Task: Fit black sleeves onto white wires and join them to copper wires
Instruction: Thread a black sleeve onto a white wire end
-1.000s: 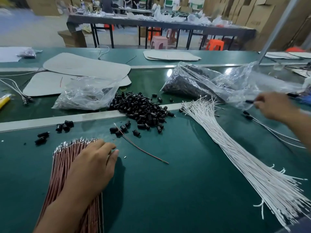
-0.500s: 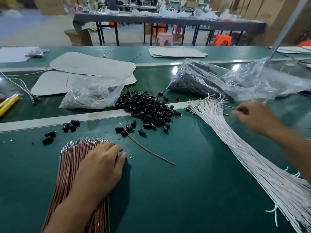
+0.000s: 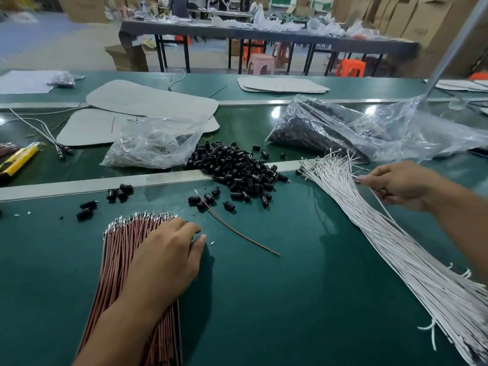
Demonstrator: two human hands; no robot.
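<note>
A bundle of copper wires lies at the near left of the green table. My left hand rests flat on it with straight fingers. One loose copper wire lies in the middle. A pile of black sleeves sits behind it. A long bundle of white wires runs diagonally on the right. My right hand is at its far end and pinches a single white wire between thumb and fingers.
Two clear plastic bags lie behind the sleeves, a nearly empty bag and a bag full of dark parts. Grey flat pads lie further back. A yellow tool is at the far left. A metal strip crosses the table.
My right hand has come back from the far right to the head of the white wire bundle and taken hold of one wire. My left hand has stayed on the copper wires.
</note>
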